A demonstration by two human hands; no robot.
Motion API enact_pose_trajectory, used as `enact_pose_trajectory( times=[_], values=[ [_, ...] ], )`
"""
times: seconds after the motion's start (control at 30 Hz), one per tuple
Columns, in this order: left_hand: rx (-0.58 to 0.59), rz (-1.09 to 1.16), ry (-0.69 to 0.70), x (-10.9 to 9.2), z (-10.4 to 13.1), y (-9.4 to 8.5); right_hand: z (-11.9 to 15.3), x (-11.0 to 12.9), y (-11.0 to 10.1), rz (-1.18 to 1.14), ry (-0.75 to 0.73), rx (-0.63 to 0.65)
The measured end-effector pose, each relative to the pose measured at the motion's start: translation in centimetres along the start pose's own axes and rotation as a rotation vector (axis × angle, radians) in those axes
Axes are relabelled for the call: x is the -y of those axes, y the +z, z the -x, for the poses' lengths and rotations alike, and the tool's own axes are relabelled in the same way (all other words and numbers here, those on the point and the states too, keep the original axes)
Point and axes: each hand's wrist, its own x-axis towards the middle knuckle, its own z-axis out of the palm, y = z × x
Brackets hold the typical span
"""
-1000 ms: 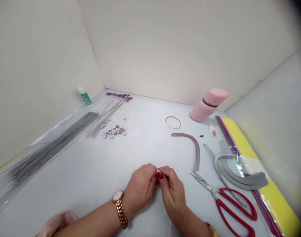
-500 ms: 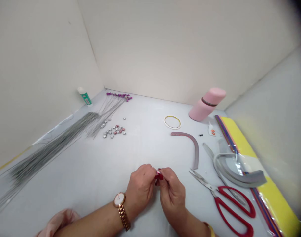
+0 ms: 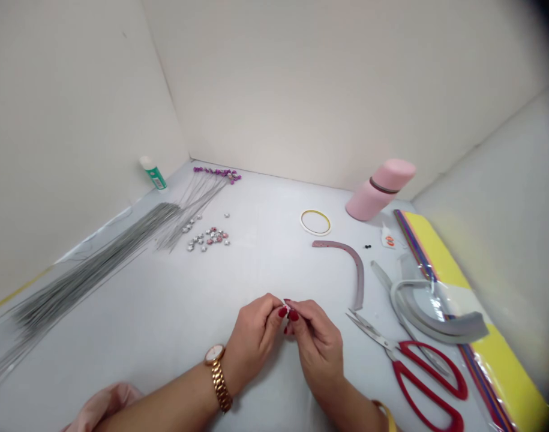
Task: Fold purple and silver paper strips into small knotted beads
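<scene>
My left hand (image 3: 257,332), with a gold watch (image 3: 215,354) on its wrist, is closed in a pinch near the bottom middle. Opposite it my right hand (image 3: 318,343) pinches too, and the fingertips of both meet at a tiny pale and reddish piece (image 3: 287,308). Fingers and red nails cover most of that piece. Small silver and pink folded stars (image 3: 213,236) lie in a loose group ahead and to the left. Right of my hands is a curved pinkish paper strip (image 3: 357,267), its lower end at the tips of red-handled scissors (image 3: 390,346).
Thin grey wires (image 3: 94,267) stretch along the left, and purple-tipped stems (image 3: 216,174) lie behind. A green-and-white tube (image 3: 156,176) leans at the left wall. Rightward are a tape ring (image 3: 315,222), pink bottle (image 3: 377,193), small glue bottle (image 3: 388,237), grey strips (image 3: 449,327) and coloured sheets (image 3: 440,240).
Both hands have risen slightly, and the fingers have shifted around the small piece. My thumbs now show side by side on its near side.
</scene>
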Motion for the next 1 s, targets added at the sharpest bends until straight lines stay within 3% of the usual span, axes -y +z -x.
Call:
enact_pose_trajectory(
  times=[0.2, 0.33, 0.73, 1.0],
  values=[
    [-0.012, -0.032, -0.005, 0.0, 0.0, -0.1, 0.2, -0.3, 0.1, -0.024, 0.100, -0.033],
    [0.006, -0.177, 0.047, 0.1, 0.0, -0.2, 0.4, -0.4, 0.1, -0.020, 0.100, -0.030],
    [0.029, -0.361, 0.236, 0.9, 0.2, -0.8, 0.2, -0.2, -0.4, -0.059, 0.006, 0.037],
    [0.068, -0.306, 0.263, 1.1, 0.3, -0.8, -0.2, 0.2, -1.0, 0.104, -0.220, 0.073]
  ],
)
